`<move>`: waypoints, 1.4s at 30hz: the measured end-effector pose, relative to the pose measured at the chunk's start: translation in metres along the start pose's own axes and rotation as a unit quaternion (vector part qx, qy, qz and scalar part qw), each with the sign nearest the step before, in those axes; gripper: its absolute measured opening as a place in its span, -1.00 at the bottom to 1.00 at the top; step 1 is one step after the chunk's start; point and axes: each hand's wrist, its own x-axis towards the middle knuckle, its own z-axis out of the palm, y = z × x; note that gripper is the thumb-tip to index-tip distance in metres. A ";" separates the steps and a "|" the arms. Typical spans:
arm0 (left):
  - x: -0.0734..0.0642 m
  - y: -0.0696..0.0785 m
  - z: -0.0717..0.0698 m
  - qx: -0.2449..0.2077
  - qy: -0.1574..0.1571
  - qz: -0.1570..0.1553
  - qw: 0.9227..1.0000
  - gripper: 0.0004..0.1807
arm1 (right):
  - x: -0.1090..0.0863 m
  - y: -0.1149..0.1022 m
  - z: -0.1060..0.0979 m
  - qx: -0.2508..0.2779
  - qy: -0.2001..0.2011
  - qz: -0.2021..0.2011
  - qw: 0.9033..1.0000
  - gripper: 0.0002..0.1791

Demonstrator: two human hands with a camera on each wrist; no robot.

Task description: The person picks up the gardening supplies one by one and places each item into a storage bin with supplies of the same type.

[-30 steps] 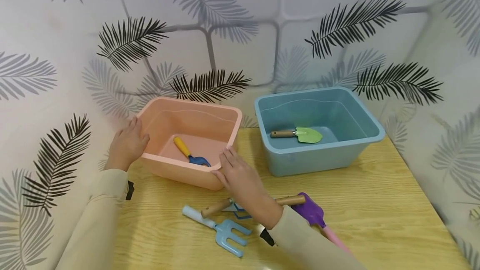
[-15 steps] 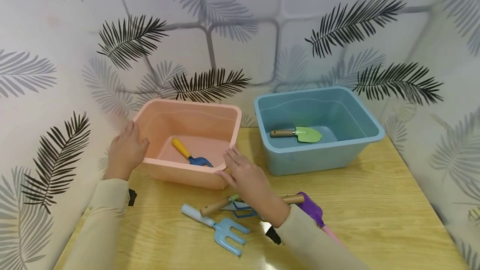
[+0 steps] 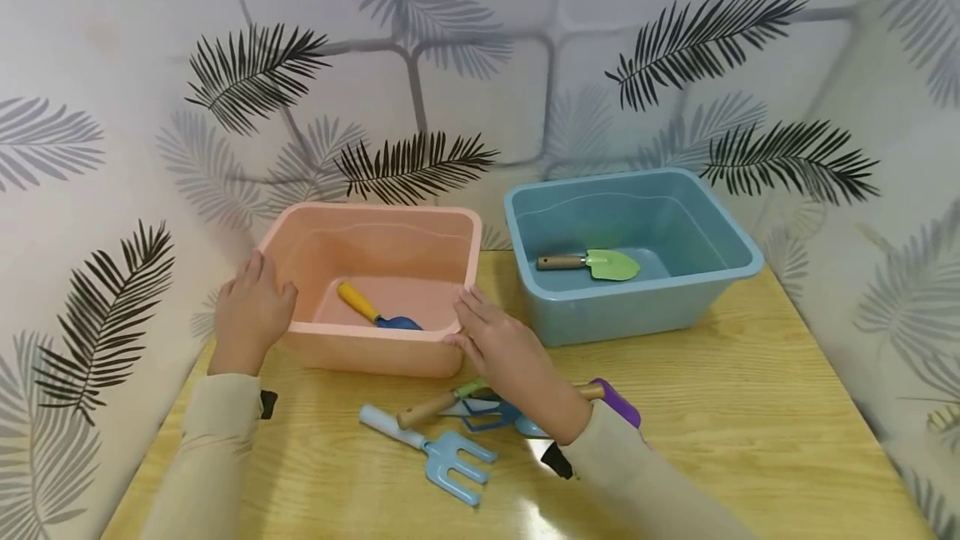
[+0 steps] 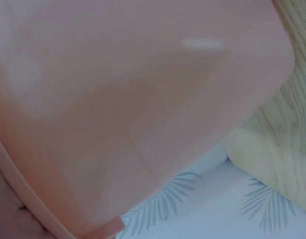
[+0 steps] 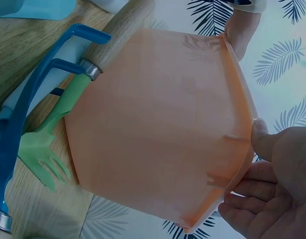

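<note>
Both hands hold a peach-pink plastic basin [image 3: 375, 352] standing on the table. My left hand [image 3: 253, 311] grips its left rim, thumb towards the inside. At the front right corner, my right hand [image 3: 517, 361] has its thumb on the front rim and its fingers along the right side; the right wrist view shows the thumb [image 5: 262, 142] on the rim with the fingers bent. A garden tool with a yellow handle [image 3: 358, 301] and blue head lies inside, its tip partly hidden by the front wall. The left wrist view is mostly filled by the basin wall [image 4: 143, 99].
Right of it stands a blue basin [image 3: 607, 315] holding a green trowel [image 3: 611, 263]. In front lie a light blue fork [image 3: 453, 461], a wooden-handled green fork [image 5: 43, 157], a blue cultivator [image 5: 23, 104] and a purple-headed tool [image 3: 618, 402]. A leaf-patterned wall [image 3: 480, 90] closes the back.
The pink basin has turned slightly, its left end coming nearer and its front edge levelling out. Both hands have moved with it; the other basin and the loose tools stay put.
</note>
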 end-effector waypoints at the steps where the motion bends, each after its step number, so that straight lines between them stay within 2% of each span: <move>1: -0.002 0.000 0.000 0.002 0.001 -0.002 1.000 -0.36 | 0.000 0.001 0.001 0.001 -0.004 0.000 1.000 -0.41; 15: -0.019 0.013 -0.004 0.001 0.010 -0.028 1.000 -0.36 | -0.004 0.008 -0.003 0.022 0.006 -0.005 1.000 -0.41; 22: -0.027 0.021 -0.008 -0.006 0.001 -0.039 0.999 -0.35 | -0.009 0.009 -0.007 0.023 -0.004 0.017 1.000 -0.42; 27: -0.031 0.023 -0.008 -0.012 0.007 -0.038 0.999 -0.35 | -0.012 0.007 -0.011 0.023 -0.016 0.024 0.999 -0.43; 42: -0.044 0.027 -0.008 -0.017 0.008 -0.034 0.999 -0.34 | -0.026 0.000 -0.016 0.010 -0.003 0.025 1.000 -0.46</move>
